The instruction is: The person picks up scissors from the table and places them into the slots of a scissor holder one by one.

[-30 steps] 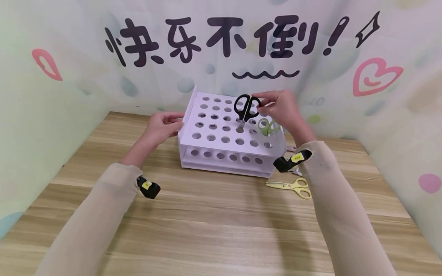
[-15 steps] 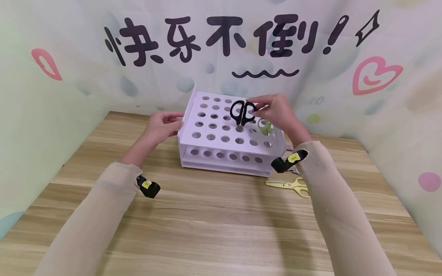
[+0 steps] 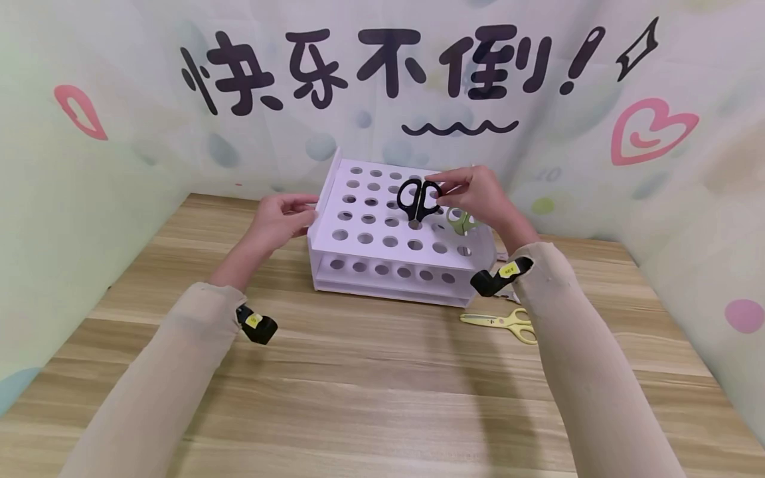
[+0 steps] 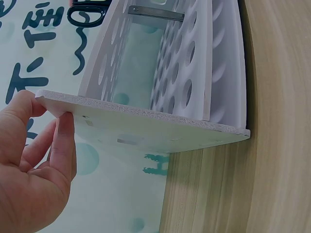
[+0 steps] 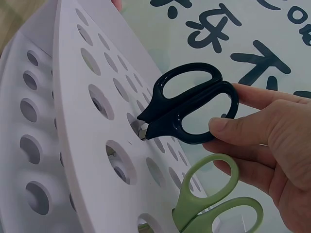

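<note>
A white rack (image 3: 358, 252) with rows of round holes stands at the back of the table. My left hand (image 3: 281, 222) pinches the edge of its left end panel, thumb over the rim and fingers against the outer face in the left wrist view. Black-handled scissors (image 3: 412, 211) stand handles up, blades down through a hole. My right hand (image 3: 478, 192) pinches one loop of them between thumb and fingers. Below the top tier a metal blade (image 4: 155, 12) shows in the left wrist view. Green-handled scissors (image 5: 194, 208) sit in a hole nearer the right end.
Yellow scissors (image 3: 502, 321) lie on the wooden table (image 3: 335, 385) in front of the rack's right end. White-handled scissors (image 3: 508, 295) lie behind them, partly hidden by my right wrist. A printed cloth backdrop (image 3: 287, 146) rises close behind the rack.
The black scissors have dropped deeper into the hole, my right hand moving down and slightly left with them. My left hand has stayed on the rack's end panel.
</note>
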Available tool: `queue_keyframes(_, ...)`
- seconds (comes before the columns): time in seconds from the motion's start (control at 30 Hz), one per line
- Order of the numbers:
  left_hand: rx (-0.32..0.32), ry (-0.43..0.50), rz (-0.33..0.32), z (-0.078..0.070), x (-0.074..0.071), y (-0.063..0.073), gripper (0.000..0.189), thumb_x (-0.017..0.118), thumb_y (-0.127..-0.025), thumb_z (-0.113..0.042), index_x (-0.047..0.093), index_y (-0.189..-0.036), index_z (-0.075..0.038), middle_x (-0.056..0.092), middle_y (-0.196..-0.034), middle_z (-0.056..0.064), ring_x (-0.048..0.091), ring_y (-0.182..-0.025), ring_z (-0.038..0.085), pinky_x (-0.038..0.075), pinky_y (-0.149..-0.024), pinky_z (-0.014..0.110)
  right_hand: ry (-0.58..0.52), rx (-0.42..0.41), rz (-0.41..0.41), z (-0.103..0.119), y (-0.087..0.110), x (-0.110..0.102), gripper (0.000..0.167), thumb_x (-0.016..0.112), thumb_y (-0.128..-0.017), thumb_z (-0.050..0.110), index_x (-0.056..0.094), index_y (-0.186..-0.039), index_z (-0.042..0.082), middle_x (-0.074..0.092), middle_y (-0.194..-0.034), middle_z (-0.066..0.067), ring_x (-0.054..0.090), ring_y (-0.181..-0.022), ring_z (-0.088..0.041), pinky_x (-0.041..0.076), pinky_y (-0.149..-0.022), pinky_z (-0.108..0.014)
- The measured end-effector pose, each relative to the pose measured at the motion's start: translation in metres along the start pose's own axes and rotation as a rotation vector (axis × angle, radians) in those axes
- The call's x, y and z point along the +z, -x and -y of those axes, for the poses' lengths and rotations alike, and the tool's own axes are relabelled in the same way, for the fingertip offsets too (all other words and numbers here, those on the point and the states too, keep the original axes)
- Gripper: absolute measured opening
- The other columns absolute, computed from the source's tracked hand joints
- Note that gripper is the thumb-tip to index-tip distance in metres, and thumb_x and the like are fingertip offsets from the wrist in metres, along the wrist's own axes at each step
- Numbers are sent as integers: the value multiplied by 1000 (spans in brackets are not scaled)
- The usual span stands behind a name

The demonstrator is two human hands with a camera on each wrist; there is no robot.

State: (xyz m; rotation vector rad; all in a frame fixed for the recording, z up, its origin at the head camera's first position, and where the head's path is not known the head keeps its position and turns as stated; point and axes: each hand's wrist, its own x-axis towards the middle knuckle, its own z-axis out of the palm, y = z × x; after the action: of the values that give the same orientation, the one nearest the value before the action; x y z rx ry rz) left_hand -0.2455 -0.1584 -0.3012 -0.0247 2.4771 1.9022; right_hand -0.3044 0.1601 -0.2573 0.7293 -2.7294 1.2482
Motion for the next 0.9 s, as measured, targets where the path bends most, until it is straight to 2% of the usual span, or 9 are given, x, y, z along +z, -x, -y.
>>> queue_keyframes(0.33, 10, -7, 3, 0, 0, 0, 36, 57, -89, -7, 56, -124, -1, 55, -104, 12, 56, -87, 15, 54, -72, 22, -21, -13, 20, 0, 0, -3, 40, 69, -76, -7, 65, -114, 3, 65, -93, -21, 66, -79, -17, 53, -63, -19)
queue_keyframes(0.5, 10, -1, 3, -1, 1, 1, 37, 57, -89, -7, 55, -125, -2, 55, -106, 12, 56, -87, 15, 54, -73, 22, 33, -9, 37, 5, 0, -7, 38, 70, -78, 0, 64, -115, 3, 66, -93, -18, 65, -79, -17, 53, -64, -18)
queue_keyframes(0.7, 5, -4, 9, -2, 3, 1, 37, 57, -89, -7, 55, -125, -2, 55, -107, 13, 56, -88, 16, 54, -73, 23, 48, 23, 33, 11, 3, -22, 37, 67, -82, 4, 61, -119, 5, 65, -98, -17, 64, -83, -18, 53, -70, -20)
queue_keyframes(0.9, -6, -28, 1, -2, 1, 3, 37, 57, -89, -10, 55, -126, -4, 54, -110, 13, 55, -91, 17, 53, -74, 22, 112, -4, -3, 16, 12, -42, 34, 66, -84, 10, 62, -117, 4, 65, -96, -16, 64, -83, -17, 50, -71, -17)
